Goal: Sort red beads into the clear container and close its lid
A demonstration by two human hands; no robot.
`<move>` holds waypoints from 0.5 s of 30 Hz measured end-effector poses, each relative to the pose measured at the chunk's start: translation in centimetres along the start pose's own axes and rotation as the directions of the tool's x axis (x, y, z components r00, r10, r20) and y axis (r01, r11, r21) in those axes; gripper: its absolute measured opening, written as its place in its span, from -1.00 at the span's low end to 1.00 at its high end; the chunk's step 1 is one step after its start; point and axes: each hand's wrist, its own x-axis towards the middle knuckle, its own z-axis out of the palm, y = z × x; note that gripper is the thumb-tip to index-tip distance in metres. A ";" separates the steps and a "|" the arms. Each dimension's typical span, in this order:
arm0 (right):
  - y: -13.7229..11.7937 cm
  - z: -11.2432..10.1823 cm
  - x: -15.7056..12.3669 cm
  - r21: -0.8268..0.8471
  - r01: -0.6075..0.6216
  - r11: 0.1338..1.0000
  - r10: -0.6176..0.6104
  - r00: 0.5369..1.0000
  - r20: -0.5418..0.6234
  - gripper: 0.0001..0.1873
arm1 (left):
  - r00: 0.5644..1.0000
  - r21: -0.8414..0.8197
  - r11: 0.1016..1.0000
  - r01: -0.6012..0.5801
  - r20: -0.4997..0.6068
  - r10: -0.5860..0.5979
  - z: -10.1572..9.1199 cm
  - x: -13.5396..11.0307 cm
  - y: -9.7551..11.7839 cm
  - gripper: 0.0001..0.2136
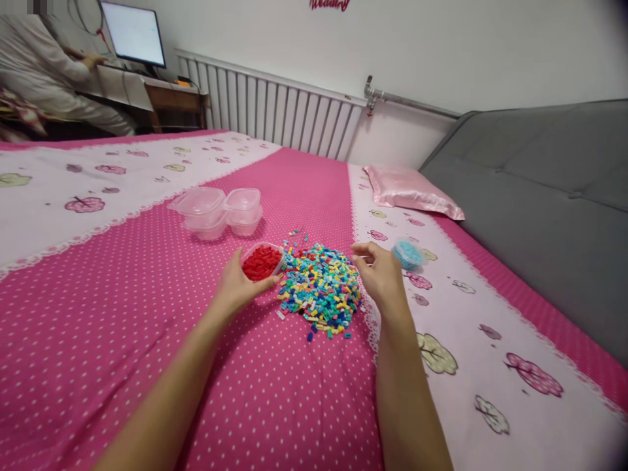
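Note:
A heap of small coloured pieces lies on the pink dotted bedspread in front of me. My left hand wraps around the near side of a small clear tub of red pieces, just left of the heap. My right hand hovers at the heap's right edge, fingers curled in a pinch; anything between the fingertips is too small to make out. A tub of light blue pieces sits just beyond my right hand.
Several empty clear tubs stand stacked further back on the bed. A pink pillow lies by a grey sofa on the right. A radiator lines the wall. At far left, another person sits at a desk with a monitor.

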 end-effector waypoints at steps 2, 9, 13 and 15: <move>-0.3 1.0 -0.1 -0.044 0.031 0.999 -0.029 0.999 0.043 -0.76 | 0.997 0.072 0.997 -0.001 -0.077 0.006 1.5 -0.9 -0.3 0.01; -1.7 8.0 -1.8 -0.088 0.359 0.929 -0.299 0.870 0.391 -0.68 | 0.973 0.141 0.990 0.013 -0.231 0.020 3.5 -0.2 -1.0 -0.16; -1.0 9.8 -2.4 -0.085 0.450 0.889 -0.356 0.797 0.488 -0.59 | 0.962 0.019 1.000 0.014 -0.272 -0.009 2.7 -0.3 -1.4 -0.22; -0.8 9.4 -2.2 -0.110 0.401 0.910 -0.306 0.825 0.475 -0.60 | 0.972 -0.069 0.998 0.001 -0.235 -0.018 2.2 -1.0 -1.3 -0.21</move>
